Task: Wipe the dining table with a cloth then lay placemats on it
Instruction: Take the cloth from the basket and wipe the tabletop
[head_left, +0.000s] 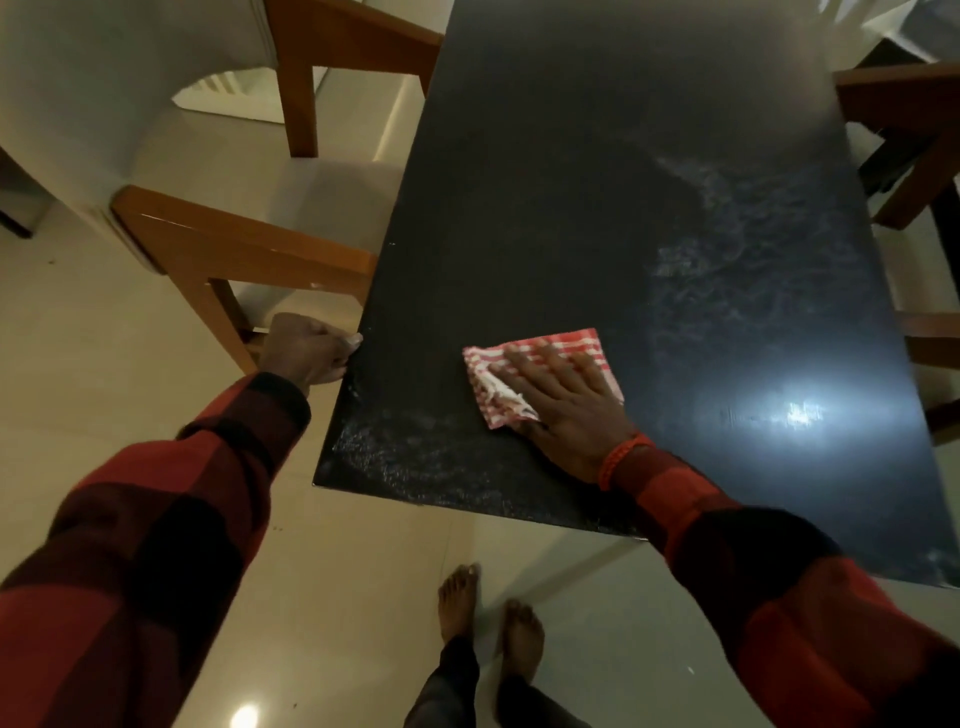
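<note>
A black dining table (597, 182) fills the middle and right of the head view, with pale wipe smears on its near part. A folded red-and-white checked cloth (566, 348) lies flat near the table's front left corner. My right hand (566, 405) presses flat on the cloth, fingers spread and pointing away from me. My left hand (306, 351) grips the table's left edge, fingers curled around it. No placemats are in view.
A wooden chair (234, 244) with a pale seat and back stands against the table's left side. Another wooden chair (914, 156) is at the right side. My bare feet (488, 618) stand on the pale tiled floor before the table's front edge.
</note>
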